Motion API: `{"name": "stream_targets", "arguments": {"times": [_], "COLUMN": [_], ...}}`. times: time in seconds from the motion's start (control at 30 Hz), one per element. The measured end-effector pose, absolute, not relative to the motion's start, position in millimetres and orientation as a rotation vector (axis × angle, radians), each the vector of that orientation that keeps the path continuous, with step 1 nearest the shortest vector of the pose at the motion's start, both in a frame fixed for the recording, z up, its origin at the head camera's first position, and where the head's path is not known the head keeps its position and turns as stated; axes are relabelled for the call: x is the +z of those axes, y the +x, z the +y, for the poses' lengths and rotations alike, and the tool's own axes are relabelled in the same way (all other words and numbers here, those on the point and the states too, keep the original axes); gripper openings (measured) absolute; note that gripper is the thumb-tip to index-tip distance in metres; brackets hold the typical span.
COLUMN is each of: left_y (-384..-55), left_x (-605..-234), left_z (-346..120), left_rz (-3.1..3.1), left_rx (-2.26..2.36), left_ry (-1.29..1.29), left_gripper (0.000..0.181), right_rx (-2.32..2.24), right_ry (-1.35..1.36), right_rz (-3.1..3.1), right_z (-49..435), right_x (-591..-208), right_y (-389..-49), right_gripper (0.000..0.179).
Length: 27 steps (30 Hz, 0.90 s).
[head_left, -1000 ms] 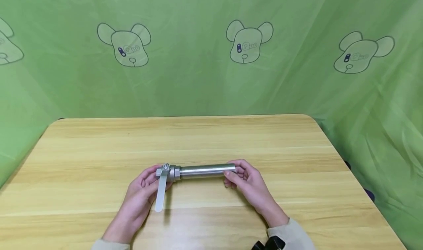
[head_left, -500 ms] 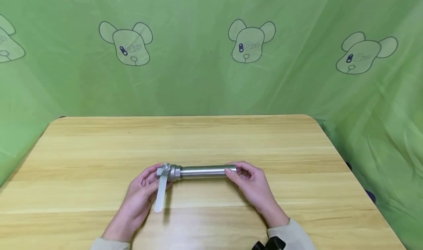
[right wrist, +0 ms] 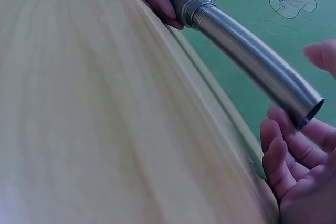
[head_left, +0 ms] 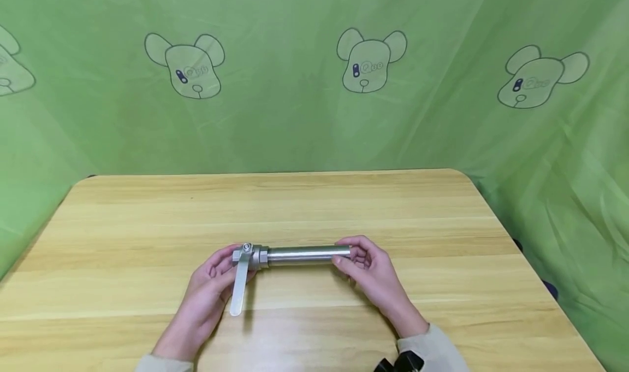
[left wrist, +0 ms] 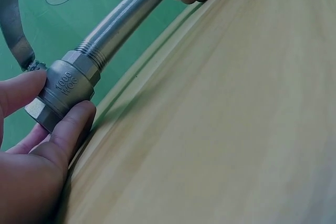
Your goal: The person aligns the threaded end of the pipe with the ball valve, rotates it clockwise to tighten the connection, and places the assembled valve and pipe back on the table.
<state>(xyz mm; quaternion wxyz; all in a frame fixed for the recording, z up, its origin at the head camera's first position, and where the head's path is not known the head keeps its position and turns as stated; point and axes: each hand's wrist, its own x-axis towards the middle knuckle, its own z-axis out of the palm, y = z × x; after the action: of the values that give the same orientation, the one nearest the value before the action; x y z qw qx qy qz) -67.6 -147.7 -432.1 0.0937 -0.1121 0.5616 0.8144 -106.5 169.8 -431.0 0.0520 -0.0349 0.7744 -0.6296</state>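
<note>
A steel ball valve with a long flat lever handle is joined to a steel pipe. My left hand holds the valve body between thumb and fingers; the lever points toward me. Raised lettering "1000 WOG" shows on the body in the left wrist view, and some pipe threads stay exposed where the pipe enters. At the pipe's free end is my right hand. In the right wrist view, bent fingers lie at the underside of that end, and the thumb stands apart from the pipe.
The wooden table lies under both hands. Behind it and along the sides hangs a green cloth printed with bear heads. A black object sits by the right sleeve at the bottom edge.
The right thumb moved up over the pipe's end half a second ago, and is now back at its near edge. The left hand and valve stay in place.
</note>
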Motion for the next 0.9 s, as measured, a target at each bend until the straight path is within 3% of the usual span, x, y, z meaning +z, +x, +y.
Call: {"name": "stream_targets", "arguments": {"times": [0.4,0.9], "left_y": [-68.8,-69.6], "left_x": [-434.9,-433.0], "left_z": [-147.8,-149.3], "left_rz": [1.653,1.599], "left_rx": [2.433,2.476], "left_ry": [-0.375,-0.391], "left_gripper": [0.059,0.047], "right_rx": [-1.923,-1.911], "right_ry": [-0.077,-0.081], "right_rz": [2.293,2.257], "right_z": [168.7,168.2], "right_x": [-426.9,-427.2], "right_y": [-105.2,-108.0], "right_gripper": [0.041,0.034]}}
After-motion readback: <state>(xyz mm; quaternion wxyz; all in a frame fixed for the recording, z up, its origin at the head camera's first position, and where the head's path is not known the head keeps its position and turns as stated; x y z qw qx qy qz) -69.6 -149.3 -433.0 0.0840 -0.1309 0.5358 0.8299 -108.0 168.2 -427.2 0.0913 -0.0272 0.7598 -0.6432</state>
